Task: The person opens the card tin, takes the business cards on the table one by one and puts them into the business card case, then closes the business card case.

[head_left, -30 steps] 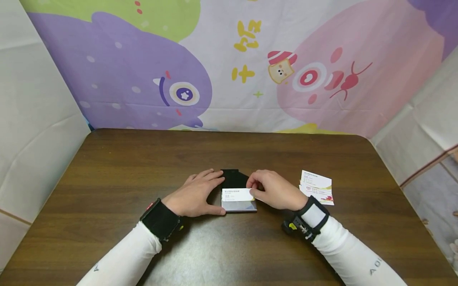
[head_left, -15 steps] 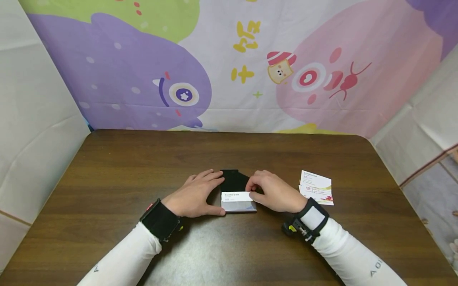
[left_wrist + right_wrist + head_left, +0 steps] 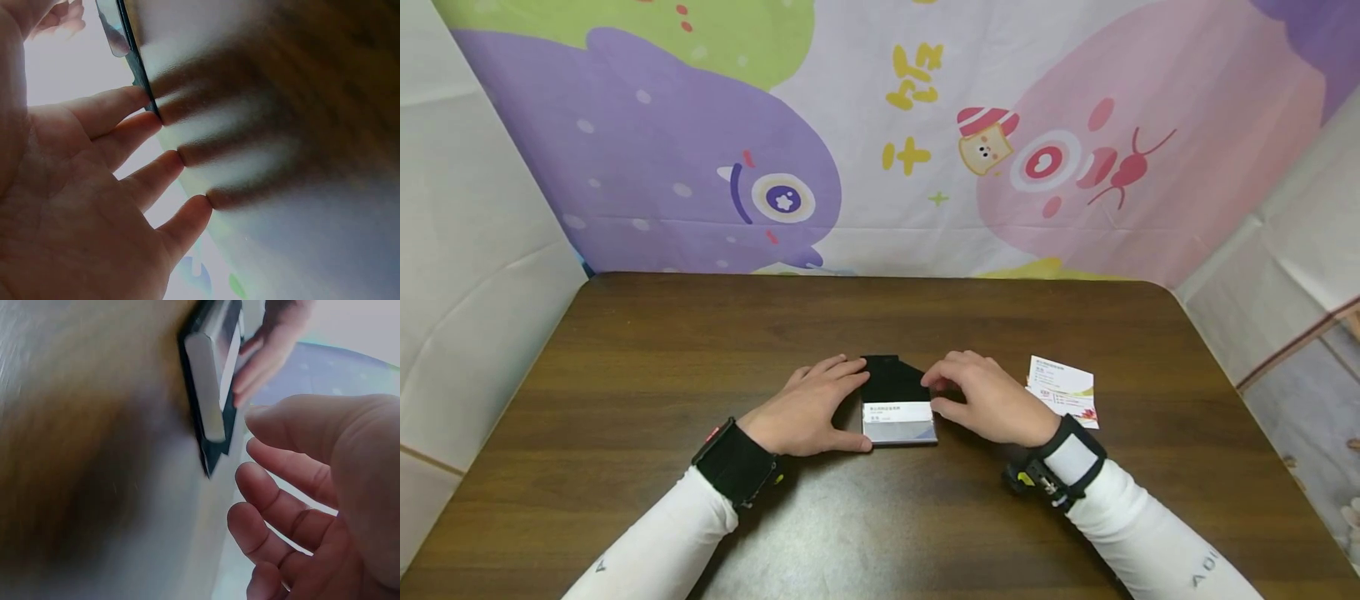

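A black card holder [image 3: 889, 380] lies unfolded on the table, its near half a greyish see-through pocket [image 3: 898, 432]. Partly inside that pocket is a white business card [image 3: 895, 411], its printed upper strip showing. My left hand [image 3: 811, 407] rests along the holder's left side, fingers spread, fingertips at the black flap and thumb at the near left corner. Off the right edge hovers my right hand [image 3: 994, 402], fingers loosely bent and holding nothing. In the right wrist view a gap separates the right thumb and fingers from the holder [image 3: 209, 387].
More white business cards [image 3: 1063, 387] lie overlapped on the table to the right, behind the right wrist. The brown wooden table [image 3: 880, 517] ends at a cartoon-printed cloth [image 3: 880, 233] at the back. Pale cloth panels flank both sides.
The business card has slid down further into the pocket. My right hand has let go of it and drawn slightly away to the right. The left hand stays put.
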Motion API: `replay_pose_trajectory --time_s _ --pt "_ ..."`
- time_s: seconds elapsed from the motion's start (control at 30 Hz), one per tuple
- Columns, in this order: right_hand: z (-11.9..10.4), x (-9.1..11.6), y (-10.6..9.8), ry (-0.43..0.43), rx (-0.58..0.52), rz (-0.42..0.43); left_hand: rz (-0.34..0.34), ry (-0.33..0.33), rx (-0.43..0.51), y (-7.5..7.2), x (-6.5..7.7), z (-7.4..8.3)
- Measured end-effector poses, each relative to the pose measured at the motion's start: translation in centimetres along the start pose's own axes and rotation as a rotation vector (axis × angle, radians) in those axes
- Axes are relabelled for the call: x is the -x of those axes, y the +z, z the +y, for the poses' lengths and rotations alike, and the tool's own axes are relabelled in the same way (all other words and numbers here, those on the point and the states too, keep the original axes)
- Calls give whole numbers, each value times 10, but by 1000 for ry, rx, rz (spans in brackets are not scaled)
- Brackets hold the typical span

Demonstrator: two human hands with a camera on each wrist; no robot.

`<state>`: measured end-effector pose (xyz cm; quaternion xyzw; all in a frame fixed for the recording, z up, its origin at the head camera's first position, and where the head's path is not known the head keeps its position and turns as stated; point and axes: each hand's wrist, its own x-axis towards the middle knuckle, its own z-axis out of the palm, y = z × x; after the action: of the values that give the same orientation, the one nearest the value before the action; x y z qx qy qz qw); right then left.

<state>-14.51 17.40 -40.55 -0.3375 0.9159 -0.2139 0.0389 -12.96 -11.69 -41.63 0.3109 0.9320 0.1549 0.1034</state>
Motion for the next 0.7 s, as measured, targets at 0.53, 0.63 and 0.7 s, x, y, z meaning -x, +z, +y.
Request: replay_pose_trajectory --time_s 0.53,0.63,0.7 --pt "28 35 -42 150 -30 64 0 4 3 0 1 0" --pt "37 43 -50 185 -24 74 1 6 5 0 1 1" --pt "44 48 -54 202 -12 79 1 7 5 0 1 1"
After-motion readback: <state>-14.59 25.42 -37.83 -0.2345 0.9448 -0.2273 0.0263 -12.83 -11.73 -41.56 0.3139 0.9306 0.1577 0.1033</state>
